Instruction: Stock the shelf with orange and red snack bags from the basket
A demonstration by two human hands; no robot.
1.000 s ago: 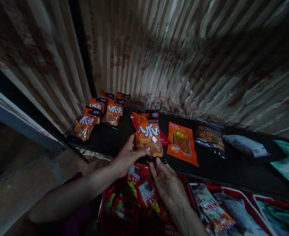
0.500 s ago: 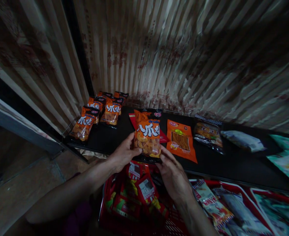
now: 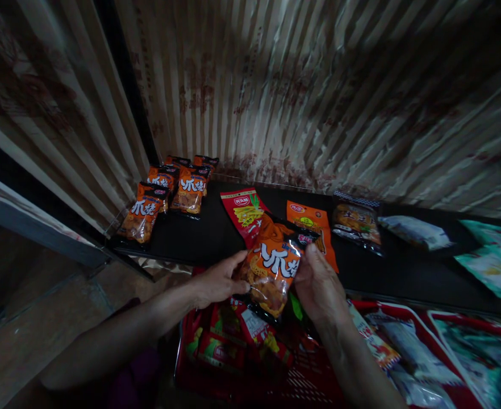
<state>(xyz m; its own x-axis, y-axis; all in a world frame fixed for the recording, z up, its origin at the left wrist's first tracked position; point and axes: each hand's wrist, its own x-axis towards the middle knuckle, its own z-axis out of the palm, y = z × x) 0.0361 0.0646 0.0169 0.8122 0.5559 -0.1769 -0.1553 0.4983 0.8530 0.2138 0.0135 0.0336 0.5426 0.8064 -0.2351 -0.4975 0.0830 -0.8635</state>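
Observation:
Between my hands is an orange and black snack bag (image 3: 271, 270), tilted, its printed front facing me. My left hand (image 3: 225, 278) grips its left edge, thumb on the front. My right hand (image 3: 321, 278) holds the right edge, with its fingers partly hidden behind the bag. Beyond it on the black shelf (image 3: 208, 238) lie a red snack packet (image 3: 242, 211) and an orange flat packet (image 3: 312, 213), both partly covered by the held bag. Several matching orange snack bags (image 3: 188, 190) stand grouped at the shelf's left end.
Below the shelf edge, a red basket (image 3: 293, 386) holds several red packets (image 3: 220, 352). Another red basket (image 3: 421, 318) to the right holds white packets. Further along the shelf lie a dark snack bag (image 3: 357, 221), a white packet (image 3: 416, 232) and green packets (image 3: 491, 267). A pleated curtain (image 3: 276, 102) hangs behind.
The held snack bag has come lower, slightly right and tilted clockwise. My right hand has moved up along its right edge. More of the red packet behind now shows.

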